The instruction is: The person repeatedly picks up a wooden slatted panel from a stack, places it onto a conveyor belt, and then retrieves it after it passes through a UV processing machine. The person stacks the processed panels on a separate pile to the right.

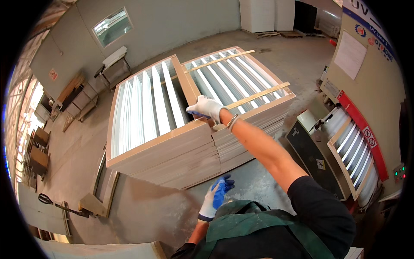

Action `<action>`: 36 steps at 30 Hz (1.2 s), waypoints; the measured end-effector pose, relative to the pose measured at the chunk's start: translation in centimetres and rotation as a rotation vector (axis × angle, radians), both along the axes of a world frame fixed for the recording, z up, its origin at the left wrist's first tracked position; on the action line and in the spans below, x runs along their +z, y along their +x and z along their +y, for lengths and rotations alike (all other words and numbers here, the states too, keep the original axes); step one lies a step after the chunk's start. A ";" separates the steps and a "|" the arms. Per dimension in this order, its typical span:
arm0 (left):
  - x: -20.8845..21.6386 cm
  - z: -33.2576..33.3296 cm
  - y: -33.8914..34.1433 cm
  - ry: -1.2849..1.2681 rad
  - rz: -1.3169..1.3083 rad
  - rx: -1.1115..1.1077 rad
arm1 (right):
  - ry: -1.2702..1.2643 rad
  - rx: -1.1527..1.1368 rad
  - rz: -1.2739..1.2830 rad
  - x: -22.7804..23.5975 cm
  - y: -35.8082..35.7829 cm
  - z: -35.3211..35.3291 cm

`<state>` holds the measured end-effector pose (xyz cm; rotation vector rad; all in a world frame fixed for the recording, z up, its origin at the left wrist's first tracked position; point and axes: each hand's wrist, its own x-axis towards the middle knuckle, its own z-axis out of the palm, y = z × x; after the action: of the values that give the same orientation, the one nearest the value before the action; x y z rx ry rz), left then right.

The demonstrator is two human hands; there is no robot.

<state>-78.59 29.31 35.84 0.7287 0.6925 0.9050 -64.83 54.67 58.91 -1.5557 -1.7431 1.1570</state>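
Observation:
Two tall stacks of slatted panels with pale wooden frames stand side by side on the floor. My right hand, in a white glove, reaches out and grips the near frame edge of the top panel of the right stack, close to the gap between the stacks. The left stack lies just beside that hand. My left hand, in a white glove with a blue palm, hangs low near my body with fingers apart and nothing in it.
A machine with a roller conveyor stands at the right, one slatted panel lying on its rollers. A pallet jack handle lies at lower left. Tables and wooden parts line the far left wall. A pale board sits at the bottom.

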 end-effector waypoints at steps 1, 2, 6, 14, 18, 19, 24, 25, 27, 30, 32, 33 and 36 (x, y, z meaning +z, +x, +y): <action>1.2 0.2 -0.5 0.042 -0.016 0.028 | -0.061 0.018 -0.013 1.1 0.8 -0.3; 2.5 0.5 -1.2 0.084 -0.032 0.055 | 0.025 -0.089 0.032 -0.7 1.4 0.7; 6.1 1.2 -4.3 0.270 -0.083 0.199 | -0.002 -0.122 0.413 -2.9 8.4 -0.2; 10.5 -0.6 -4.9 0.363 -0.073 0.357 | 0.076 -0.355 0.460 -4.4 22.3 -17.6; 13.8 -2.8 0.5 0.226 0.079 0.141 | 0.166 -0.609 0.300 -6.5 27.9 -29.3; 13.8 -2.4 1.5 0.233 0.094 0.059 | 0.219 -0.668 0.184 -7.8 29.2 -32.0; 13.9 -2.2 8.1 0.167 0.163 -0.304 | 0.216 -1.111 0.253 -11.5 30.7 -46.2; 14.0 -2.2 9.2 0.131 0.164 -0.369 | 0.202 -1.199 0.293 -11.4 29.9 -48.5; 12.4 -2.0 11.9 0.063 0.118 -0.558 | 0.214 -1.330 0.247 -13.7 30.2 -53.7; 9.1 -2.7 16.9 -0.019 0.057 -0.803 | 0.210 -1.524 0.185 -16.4 30.0 -60.8; 6.0 -3.9 19.9 -0.097 0.020 -0.908 | 0.216 -1.651 0.122 -17.9 29.3 -64.7; 5.0 -4.6 21.5 -0.126 -0.020 -0.961 | 0.186 -1.705 0.115 -18.1 28.9 -66.4; 3.3 -6.5 23.9 -0.279 -0.044 -1.106 | 0.119 -1.835 0.082 -18.9 27.6 -70.4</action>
<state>-54.69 22.83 39.14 0.6970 0.2709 -0.1868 -37.24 -15.68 40.06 -1.9657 0.1263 0.0873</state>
